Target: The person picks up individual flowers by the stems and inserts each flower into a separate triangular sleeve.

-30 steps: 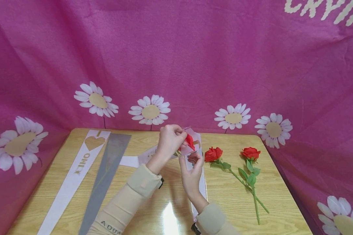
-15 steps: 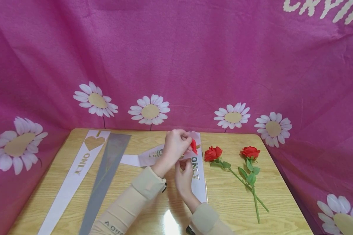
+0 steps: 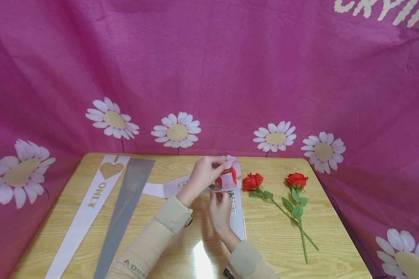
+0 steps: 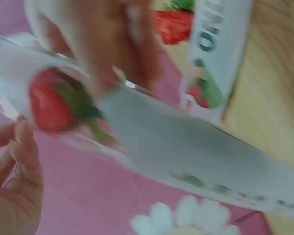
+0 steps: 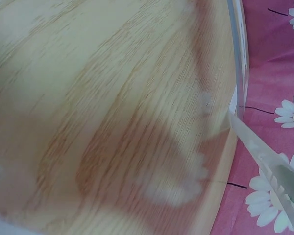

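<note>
A red artificial rose point(image 4: 51, 100) is inside a long, tapered flower sleeve point(image 4: 166, 132) with a clear window near its wide mouth. In the head view the sleeve's mouth faces right and its narrow tail point(image 3: 154, 190) points left. My left hand point(image 3: 203, 173) pinches the sleeve's upper edge close to the mouth, fingertips beside the rose head. Just below, my right hand point(image 3: 220, 215) pinches the near edge with thumb and fingers. In the right wrist view only a translucent strip of sleeve point(image 5: 264, 156) shows.
Under the hands lies another white sleeve point(image 3: 238, 221) marked ONLY. Two loose roses, a nearer-middle one point(image 3: 253, 181) and an outer one point(image 3: 296, 180), lie with crossed stems on the right. A white sleeve point(image 3: 85, 217) and a grey one point(image 3: 125, 213) lie on the left.
The sleeve's mouth has turned, so its window and gold print now lie over the rose head. My right hand has shifted left and slightly toward me; my left hand has stayed near the rose.
</note>
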### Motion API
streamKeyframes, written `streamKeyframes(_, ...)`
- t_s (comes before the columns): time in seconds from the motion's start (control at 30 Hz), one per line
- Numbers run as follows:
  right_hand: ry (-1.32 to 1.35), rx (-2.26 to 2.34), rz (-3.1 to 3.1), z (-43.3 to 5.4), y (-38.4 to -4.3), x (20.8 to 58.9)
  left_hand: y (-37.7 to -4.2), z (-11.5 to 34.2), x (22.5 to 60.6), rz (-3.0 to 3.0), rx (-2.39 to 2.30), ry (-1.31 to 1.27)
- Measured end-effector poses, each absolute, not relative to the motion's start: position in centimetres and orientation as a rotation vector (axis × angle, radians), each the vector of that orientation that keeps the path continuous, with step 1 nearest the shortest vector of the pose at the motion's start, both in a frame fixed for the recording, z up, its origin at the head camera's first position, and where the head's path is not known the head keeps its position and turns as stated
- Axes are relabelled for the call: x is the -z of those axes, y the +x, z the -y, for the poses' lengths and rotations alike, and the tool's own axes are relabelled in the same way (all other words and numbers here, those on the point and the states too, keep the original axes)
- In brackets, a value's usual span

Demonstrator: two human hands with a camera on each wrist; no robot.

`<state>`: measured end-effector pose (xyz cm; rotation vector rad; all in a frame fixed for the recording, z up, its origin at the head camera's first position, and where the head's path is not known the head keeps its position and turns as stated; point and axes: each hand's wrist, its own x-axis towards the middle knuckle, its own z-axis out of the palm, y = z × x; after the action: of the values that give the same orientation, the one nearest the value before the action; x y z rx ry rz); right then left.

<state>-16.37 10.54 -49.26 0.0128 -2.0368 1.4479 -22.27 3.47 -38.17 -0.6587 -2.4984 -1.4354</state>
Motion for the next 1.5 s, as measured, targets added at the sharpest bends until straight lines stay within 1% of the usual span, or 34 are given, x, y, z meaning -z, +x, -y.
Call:
streamKeyframes(0.17, 0.045, -1.452, 2.033, -11.1, -16.4, 49.3, -24.1, -2.2, 40.4, 2.591, 1.441, -0.690)
streamKeyframes(0.37, 0.073, -1.438, 2.038, -11.6, -16.7, 49.5, -25.6, -0.7, 43.5, 2.671, 1.573, -0.683)
streamKeyframes(0.5, 0.101, -1.447, 2.038, -11.9, -17.0, 49.0, -26.2, 0.2, 44.9, 2.668, 1.576, -0.600)
streamKeyframes(0.63, 0.113, -1.526, 1.990, -12.1, -16.9, 47.2, -26.7, 0.7, 45.5, 2.593, 1.593, -0.500)
streamKeyframes(0.77, 0.048, -1.605, 1.959, -12.2, -17.3, 45.6, -27.1, 0.8, 45.5, 2.544, 1.644, -0.397)
streamKeyframes(0.9, -0.044, -1.757, 1.915, -12.7, -18.3, 45.3, -27.2, 0.7, 45.5, 2.520, 1.694, -0.321)
streamKeyframes(1.0, -0.109, -1.835, 1.885, -13.2, -19.5, 45.8, -27.3, 0.8, 45.7, 2.500, 1.734, -0.285)
streamKeyframes(1.2, -0.169, -1.866, 1.878, -14.2, -22.3, 47.5, -27.2, 1.1, 46.3, 2.536, 1.831, -0.138)
streamKeyframes(1.33, -0.237, -1.896, 1.912, -14.3, -23.6, 47.6, -27.2, 1.4, 46.9, 2.562, 1.877, -0.040)
streamKeyframes(1.4, -0.276, -1.897, 1.948, -14.2, -24.0, 47.2, -27.1, 1.5, 47.3, 2.540, 1.886, -0.033)
streamKeyframes(1.5, -0.321, -1.878, 2.005, -14.1, -25.0, 47.7, -27.1, 1.6, 47.9, 2.506, 1.894, -0.014)
